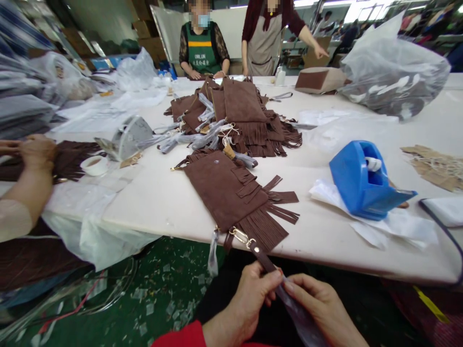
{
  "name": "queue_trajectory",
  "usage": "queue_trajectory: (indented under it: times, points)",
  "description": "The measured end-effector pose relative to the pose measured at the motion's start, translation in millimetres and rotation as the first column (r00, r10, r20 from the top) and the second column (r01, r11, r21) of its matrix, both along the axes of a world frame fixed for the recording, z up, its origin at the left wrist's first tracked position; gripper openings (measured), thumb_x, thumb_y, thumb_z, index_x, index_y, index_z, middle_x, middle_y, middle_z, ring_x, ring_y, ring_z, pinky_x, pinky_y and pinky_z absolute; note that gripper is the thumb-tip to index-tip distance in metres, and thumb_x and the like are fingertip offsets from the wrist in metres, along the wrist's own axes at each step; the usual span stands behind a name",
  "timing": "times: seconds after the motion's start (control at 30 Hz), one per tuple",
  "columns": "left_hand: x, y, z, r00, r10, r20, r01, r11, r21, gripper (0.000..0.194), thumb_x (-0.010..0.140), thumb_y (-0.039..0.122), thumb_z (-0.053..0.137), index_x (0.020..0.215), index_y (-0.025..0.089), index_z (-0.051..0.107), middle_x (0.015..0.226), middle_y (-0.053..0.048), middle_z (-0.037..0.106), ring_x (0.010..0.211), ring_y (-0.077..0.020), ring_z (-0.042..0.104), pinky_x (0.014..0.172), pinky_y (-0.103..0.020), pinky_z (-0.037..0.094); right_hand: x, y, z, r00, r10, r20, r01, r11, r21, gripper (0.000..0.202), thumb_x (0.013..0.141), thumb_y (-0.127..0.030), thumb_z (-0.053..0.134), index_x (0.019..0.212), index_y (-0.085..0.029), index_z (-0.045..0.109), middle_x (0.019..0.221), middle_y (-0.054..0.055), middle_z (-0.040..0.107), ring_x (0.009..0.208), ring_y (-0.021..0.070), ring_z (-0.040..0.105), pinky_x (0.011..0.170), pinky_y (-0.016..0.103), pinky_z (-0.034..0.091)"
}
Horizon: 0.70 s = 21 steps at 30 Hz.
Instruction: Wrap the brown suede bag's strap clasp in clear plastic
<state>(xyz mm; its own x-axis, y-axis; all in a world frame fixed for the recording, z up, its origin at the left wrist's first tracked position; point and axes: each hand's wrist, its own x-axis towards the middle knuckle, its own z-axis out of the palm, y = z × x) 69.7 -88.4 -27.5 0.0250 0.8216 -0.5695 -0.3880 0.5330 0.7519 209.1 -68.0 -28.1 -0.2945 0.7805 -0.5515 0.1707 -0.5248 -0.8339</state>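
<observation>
left hand (249, 299): pinching brown strap (265, 262) taut | right hand (321, 303): gripping its plastic sleeve (300, 315), steadying it | fringed suede bag (235, 197): flat on tabletop (162, 202), strap overhanging edge

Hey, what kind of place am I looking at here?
Probably a bag workshop or packing line: a heap of brown suede fringed bags on a long white worktable, a blue tape dispenser, and both hands holding a brown bag strap.

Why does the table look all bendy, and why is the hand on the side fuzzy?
Head view: the wide lens curves the table edge and stretches the corners; the co-worker's hand at left is motion-blurred; bright windows glare at top right; the brown fringed bag and blue tape dispenser stay sharp.
</observation>
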Motion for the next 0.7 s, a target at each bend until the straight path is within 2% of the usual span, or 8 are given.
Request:
queue_trajectory:
  times: [0.07,0.13,0.23,0.3,0.4,0.53,0.63,0.7]
  points:
    - [-5,-5,-2.3,0.999,-0.033,0.035,0.032,0.999,0.024,0.038,0.057,0.031,0.066,0.089,0.013,0.057,0.063,0.001,0.055,0.043,-0.0052,0.041,0.04,-0.018,0.027,-5,3,0.4,0.999,-0.038,-0.011,0.038,0.999,-0.031,0.031,0.063,-0.046,0.066,0.064,-0.015,0.065,0.055,-0.001,0.058,0.052,0.011,0.044,0.049,0.021,0.032]
    - [-9,-9,-5.8,0.999,-0.051,0.017,0.051,0.998,0.043,0.035,0.054,0.025,0.068,0.085,0.013,0.057,0.062,0.001,0.056,0.042,-0.006,0.044,0.042,-0.019,0.031,-7,4,-0.6,0.998,-0.059,-0.001,0.059,0.996,-0.072,0.032,0.06,-0.047,0.068,0.062,-0.015,0.065,0.052,-0.002,0.056,0.049,0.0104,0.042,0.046,0.021,0.03]
    - [-14,-12,-10.5,0.998,0.046,-0.045,-0.042,0.995,0.092,0.028,0.053,0.018,0.068,0.078,0.013,0.056,0.062,0.001,0.057,0.045,-0.0056,0.044,0.044,-0.018,0.032,-8,4,-2.5,0.997,-0.074,0.017,0.075,0.991,-0.108,0.033,0.056,-0.048,0.071,0.059,-0.016,0.065,0.05,-0.003,0.055,0.047,0.0094,0.041,0.045,0.02,0.029]
    - [-16,-13,-12.4,0.996,0.083,-0.017,-0.081,0.992,0.092,0.028,0.051,0.017,0.068,0.076,0.014,0.055,0.059,0.002,0.056,0.045,-0.0059,0.044,0.044,-0.018,0.032,-10,3,-2.2,0.996,-0.084,-0.003,0.083,0.985,-0.149,0.033,0.055,-0.047,0.072,0.058,-0.015,0.065,0.049,-0.003,0.054,0.046,0.008,0.039,0.044,0.019,0.028]
    - [-16,-14,-13.6,0.996,0.04,0.077,-0.044,0.998,0.046,0.025,0.052,0.021,0.07,0.071,0.012,0.056,0.048,0.003,0.052,0.043,-0.0073,0.045,0.045,-0.019,0.032,-12,2,0.7,0.994,-0.098,-0.056,0.084,0.973,-0.213,0.032,0.056,-0.044,0.073,0.055,-0.014,0.061,0.046,-0.004,0.053,0.043,0.0063,0.037,0.043,0.018,0.026]
    - [-20,-14,-15.2,0.989,-0.036,0.144,0.02,0.994,0.11,0.021,0.054,0.021,0.071,0.07,0.011,0.061,0.057,0.001,0.057,0.048,-0.0068,0.046,0.049,-0.019,0.034,-15,2,4.5,0.992,-0.1,-0.077,0.08,0.97,-0.232,0.032,0.057,-0.042,0.073,0.053,-0.014,0.058,0.043,-0.005,0.048,0.042,0.0053,0.033,0.042,0.018,0.022]
    - [-28,-11,-17.4,0.985,-0.102,0.138,0.079,0.983,0.164,0.015,0.053,0.02,0.071,0.063,0.012,0.063,0.06,0.0,0.059,0.054,-0.0078,0.048,0.055,-0.02,0.037,-19,2,5.8,0.996,-0.078,-0.042,0.068,0.977,-0.202,0.033,0.057,-0.042,0.072,0.053,-0.014,0.056,0.044,-0.006,0.045,0.043,0.0057,0.032,0.043,0.019,0.021]
    - [-34,-9,-19.0,0.992,-0.073,0.099,0.059,0.988,0.142,0.012,0.053,0.02,0.07,0.059,0.013,0.062,0.057,0.001,0.059,0.051,-0.0079,0.047,0.053,-0.02,0.037,-24,4,6.4,0.999,-0.045,-0.007,0.043,0.985,-0.166,0.033,0.06,-0.043,0.07,0.053,-0.014,0.056,0.045,-0.006,0.043,0.045,0.0063,0.031,0.043,0.019,0.021]
